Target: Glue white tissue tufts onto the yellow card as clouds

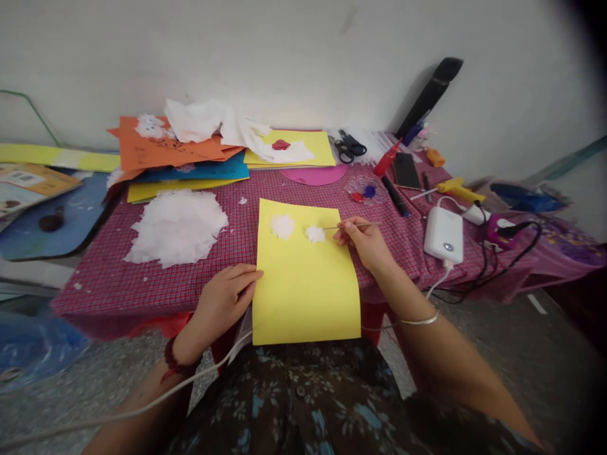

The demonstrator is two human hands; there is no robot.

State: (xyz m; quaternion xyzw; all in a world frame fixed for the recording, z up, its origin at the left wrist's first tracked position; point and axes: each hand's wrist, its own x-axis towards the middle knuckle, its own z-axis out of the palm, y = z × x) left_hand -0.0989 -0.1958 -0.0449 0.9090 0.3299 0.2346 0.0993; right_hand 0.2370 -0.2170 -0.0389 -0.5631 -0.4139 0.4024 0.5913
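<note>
A sheet of yellow paper (303,284) lies in front of me, its near end bending down over the table edge. It carries two white paper tufts, a round one (282,225) on the left and a smaller frilly one (315,234) on the right. Pinched in my right hand (363,241) is a thin stick (332,227), its tip at the smaller tuft. My left hand (232,294) rests with fingers stretched out, the fingertips touching the paper's left edge. Beside it lies a pile of white tissue pieces (177,227).
Coloured paper sheets (184,169) and crumpled tissue (203,121) lie at the back left. Scissors (349,146), a red glue bottle (387,158), a black marker (395,197), a yellow glue gun (459,189) and a white power bank (444,234) with cables stand or lie to the right.
</note>
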